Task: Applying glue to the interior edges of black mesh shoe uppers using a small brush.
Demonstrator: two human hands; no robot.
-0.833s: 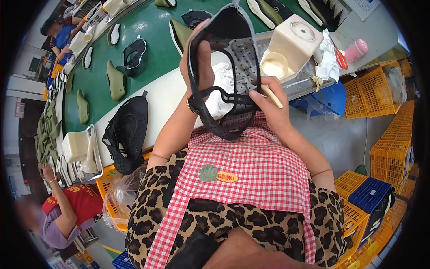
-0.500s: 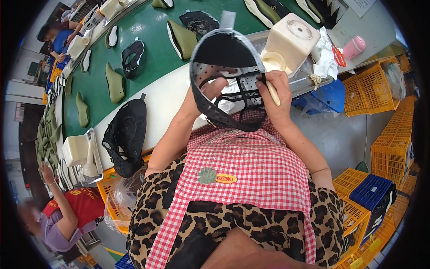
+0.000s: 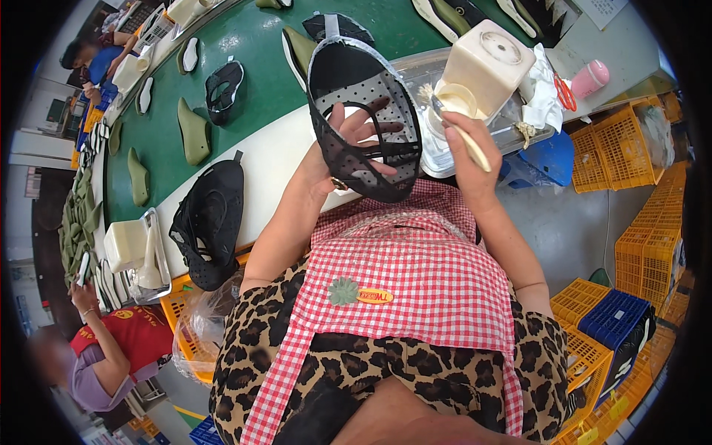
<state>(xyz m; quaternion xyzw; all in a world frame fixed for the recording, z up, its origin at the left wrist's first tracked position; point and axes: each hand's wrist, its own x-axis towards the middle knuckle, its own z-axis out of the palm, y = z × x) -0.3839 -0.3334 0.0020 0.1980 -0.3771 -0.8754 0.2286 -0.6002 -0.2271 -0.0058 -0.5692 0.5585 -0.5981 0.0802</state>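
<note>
My left hand (image 3: 319,169) holds up a black shoe upper (image 3: 363,83) of dotted mesh, its fingers spread and partly seen through the mesh. A pale edge and a small grey tab run along the upper's top. My right hand (image 3: 469,141) grips a brush with a cream handle (image 3: 475,153). The brush's pale bristles are near the round mouth (image 3: 454,101) of a whitish square container (image 3: 486,65), just right of the upper. That container sits in a clear plastic tray (image 3: 429,65).
Green shoe lasts (image 3: 193,133) and other black uppers (image 3: 222,90) lie on the green table (image 3: 256,89). Another black upper (image 3: 211,215) rests on the white edge at left. Red scissors (image 3: 564,93), a pink bottle (image 3: 590,78) and yellow crates (image 3: 612,152) are at right. Co-workers (image 3: 111,356) are at left.
The right hand has let go of the upper's edge and moved right with the brush to the container. The upper has turned and shifted slightly left in my left hand.
</note>
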